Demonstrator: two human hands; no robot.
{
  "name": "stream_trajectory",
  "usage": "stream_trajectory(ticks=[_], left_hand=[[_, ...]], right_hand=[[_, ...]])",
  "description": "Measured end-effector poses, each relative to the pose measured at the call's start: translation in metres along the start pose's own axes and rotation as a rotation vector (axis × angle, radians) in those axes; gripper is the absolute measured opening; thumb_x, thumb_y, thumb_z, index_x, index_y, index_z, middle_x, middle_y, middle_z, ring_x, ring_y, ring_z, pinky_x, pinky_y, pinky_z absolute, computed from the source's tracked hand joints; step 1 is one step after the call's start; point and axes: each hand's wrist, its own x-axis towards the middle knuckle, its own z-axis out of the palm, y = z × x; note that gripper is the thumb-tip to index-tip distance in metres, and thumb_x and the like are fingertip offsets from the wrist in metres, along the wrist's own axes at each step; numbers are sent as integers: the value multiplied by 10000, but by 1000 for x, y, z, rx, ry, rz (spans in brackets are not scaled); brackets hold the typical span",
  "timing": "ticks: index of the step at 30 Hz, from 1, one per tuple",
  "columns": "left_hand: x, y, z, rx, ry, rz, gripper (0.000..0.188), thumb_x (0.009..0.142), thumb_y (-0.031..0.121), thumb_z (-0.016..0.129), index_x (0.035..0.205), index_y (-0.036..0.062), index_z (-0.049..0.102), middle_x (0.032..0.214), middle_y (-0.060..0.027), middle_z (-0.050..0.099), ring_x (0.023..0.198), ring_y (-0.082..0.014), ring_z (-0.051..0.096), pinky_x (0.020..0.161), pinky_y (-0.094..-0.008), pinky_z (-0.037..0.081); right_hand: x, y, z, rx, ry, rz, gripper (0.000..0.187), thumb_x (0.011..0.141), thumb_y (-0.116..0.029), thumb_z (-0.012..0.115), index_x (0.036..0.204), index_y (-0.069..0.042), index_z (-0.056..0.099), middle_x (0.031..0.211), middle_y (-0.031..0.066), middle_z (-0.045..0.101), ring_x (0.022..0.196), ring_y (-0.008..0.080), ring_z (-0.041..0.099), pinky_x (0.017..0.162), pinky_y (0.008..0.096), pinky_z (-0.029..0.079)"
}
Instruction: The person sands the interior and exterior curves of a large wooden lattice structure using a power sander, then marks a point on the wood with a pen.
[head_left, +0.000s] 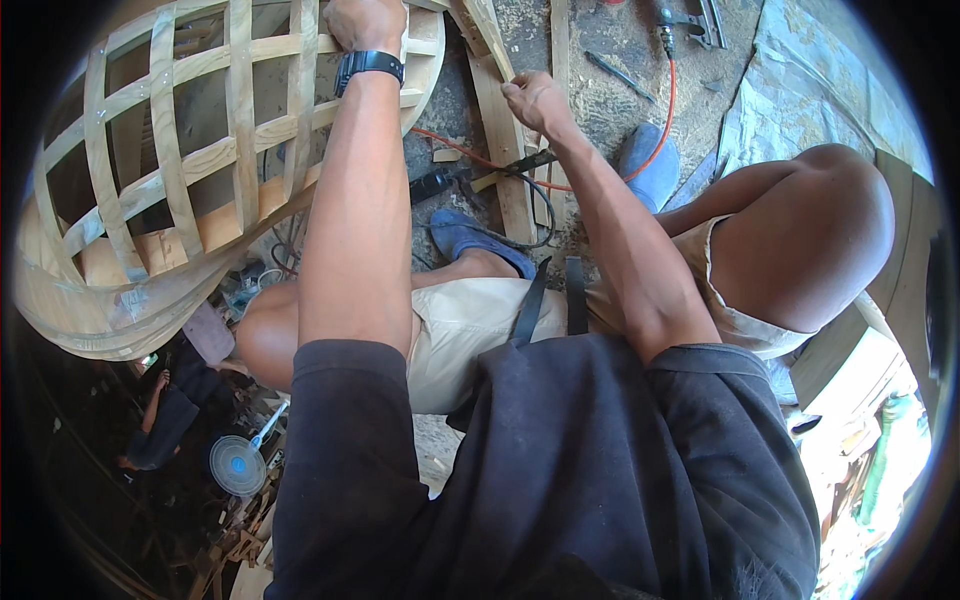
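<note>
A curved wooden lattice frame (pixel 243 130) of crossed pale slats fills the upper left. My left hand (pixel 365 22), with a black watch on the wrist, is closed on the frame's right part; the picture's upper edge cuts off some of its fingers. Right of it, my right hand (pixel 537 102) pinches the lower end of a narrow wooden strip (pixel 488 35), which slants up and out of view. Beneath that strip a wider wooden board (pixel 498 125) lies on the ground.
An orange hose (pixel 671 110) runs from a metal tool (pixel 692 22) across the dusty floor. A dark corded tool (pixel 432 186) lies by my blue shoe (pixel 470 235). A bluish sheet (pixel 830 95) covers the right. Behind at lower left are a person (pixel 165 425) and a fan (pixel 238 465).
</note>
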Motion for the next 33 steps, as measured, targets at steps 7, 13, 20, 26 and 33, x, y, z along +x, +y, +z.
stream_trajectory(ticks=[7,13,20,26,33], left_hand=[[2,-2,3,-79,-14,-11,462,886,357,686,785,-94,696,800,-320,656,809,-452,663,751,-493,494],[10,-9,13,-42,20,22,474,889,369,682,827,-101,706,848,-327,663,839,-458,665,776,-492,500],[8,-5,13,-90,18,50,440,889,340,688,862,-98,704,878,-330,665,865,-463,664,794,-487,504],[11,-17,13,-102,40,92,442,886,340,688,849,-100,696,870,-335,660,880,-468,659,789,-485,503],[8,-9,14,-89,24,86,406,888,297,681,853,-107,689,859,-339,656,863,-467,660,761,-491,504]], right_hand=[[-8,2,-21,169,86,137,376,835,-314,562,974,-6,728,904,258,699,904,404,687,851,429,526],[-34,0,-27,223,180,68,388,854,-324,578,1001,9,714,891,247,706,867,386,695,819,416,529],[-58,-14,-56,348,252,103,398,849,-321,583,983,34,705,864,243,710,804,361,701,783,406,536],[-86,-4,-51,34,276,156,365,798,-254,545,928,38,721,893,291,692,876,412,691,860,430,529],[-121,2,-5,-197,-299,-206,291,802,-197,542,949,-34,735,868,269,684,844,422,680,819,467,537]])
